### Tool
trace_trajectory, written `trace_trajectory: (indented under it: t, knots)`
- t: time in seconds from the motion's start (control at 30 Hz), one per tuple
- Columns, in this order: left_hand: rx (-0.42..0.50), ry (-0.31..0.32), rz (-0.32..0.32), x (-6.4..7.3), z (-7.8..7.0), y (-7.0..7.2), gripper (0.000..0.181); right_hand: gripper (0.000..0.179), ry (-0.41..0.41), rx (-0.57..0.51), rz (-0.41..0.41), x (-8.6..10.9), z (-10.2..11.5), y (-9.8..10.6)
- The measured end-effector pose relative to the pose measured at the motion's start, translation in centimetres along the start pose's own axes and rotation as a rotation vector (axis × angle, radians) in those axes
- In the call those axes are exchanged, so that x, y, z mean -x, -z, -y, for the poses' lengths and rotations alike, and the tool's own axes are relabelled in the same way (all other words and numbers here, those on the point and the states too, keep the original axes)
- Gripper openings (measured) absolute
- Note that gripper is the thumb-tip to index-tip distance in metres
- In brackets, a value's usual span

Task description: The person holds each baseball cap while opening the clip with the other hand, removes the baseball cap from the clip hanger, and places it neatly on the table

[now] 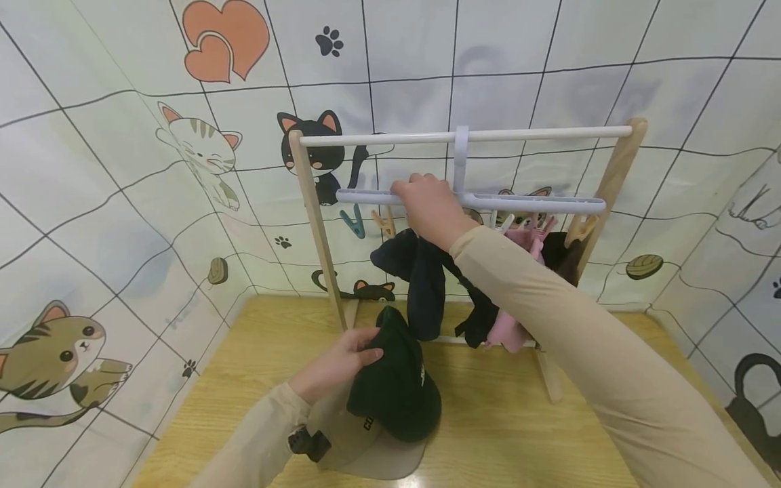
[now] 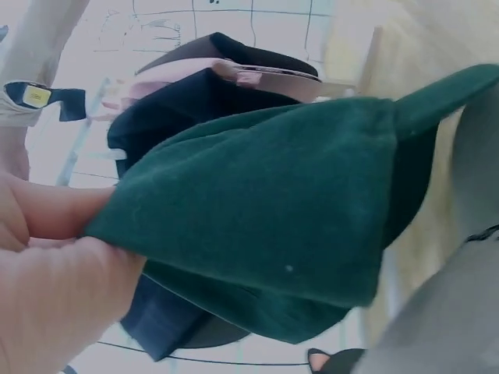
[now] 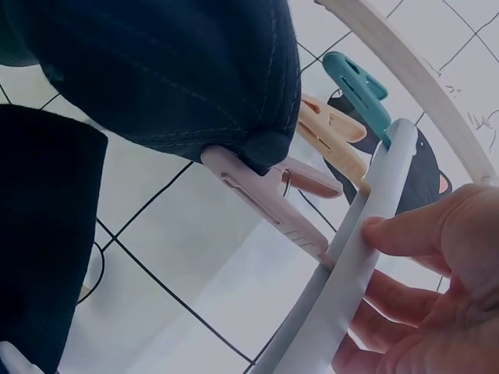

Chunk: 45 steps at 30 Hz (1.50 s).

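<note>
A small wooden rack (image 1: 312, 217) with a white top rail (image 1: 537, 133) stands on the wooden table (image 1: 256, 379). From the rail hangs a white peg hanger bar (image 1: 525, 202) (image 3: 359, 257). My right hand (image 1: 430, 207) (image 3: 437, 288) grips that bar near its left part. Dark navy caps (image 1: 421, 278) (image 3: 179, 70) and a pink one (image 1: 509, 325) hang from the pegs. My left hand (image 1: 338, 362) (image 2: 47, 265) pinches a dark green cap (image 1: 396, 386) (image 2: 265, 210) low in front of the rack. A beige cap (image 1: 366, 447) lies under it.
Teal (image 1: 354, 222) (image 3: 355, 82) and tan (image 1: 384, 222) (image 3: 331, 132) pegs hang free at the bar's left end; a pink peg (image 3: 265, 202) clamps a navy cap. Cat-patterned walls (image 1: 122, 203) close in on three sides. Bare table lies at front left and right.
</note>
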<state>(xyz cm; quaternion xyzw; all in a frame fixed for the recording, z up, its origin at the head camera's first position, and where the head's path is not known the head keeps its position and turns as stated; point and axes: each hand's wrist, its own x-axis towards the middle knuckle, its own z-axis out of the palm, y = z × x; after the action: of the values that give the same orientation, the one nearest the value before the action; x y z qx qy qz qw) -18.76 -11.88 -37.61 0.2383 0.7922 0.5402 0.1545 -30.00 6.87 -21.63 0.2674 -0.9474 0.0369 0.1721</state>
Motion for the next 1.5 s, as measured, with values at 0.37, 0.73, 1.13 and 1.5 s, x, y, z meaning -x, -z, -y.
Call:
trace_trajectory:
  t: [0.37,0.73,1.13,1.5]
  knots:
    - [0.506,-0.054,0.206,2.9,4.5,-0.8,0.037,0.033,-0.023,-0.005,0.008,0.2,0.0,0.1]
    - [0.365,0.157,0.063,5.8,6.1,-1.2,0.059,0.037,-0.018,-0.059,0.037,0.4,-0.2,0.2]
    - [0.182,0.206,-0.068,6.9,7.0,-0.6,0.051,0.045,0.006,-0.111,0.082,0.8,-0.4,0.6]
    - [0.128,0.282,-0.009,7.4,6.4,1.3,0.029,0.044,0.025,-0.102,0.098,1.0,-0.3,0.7]
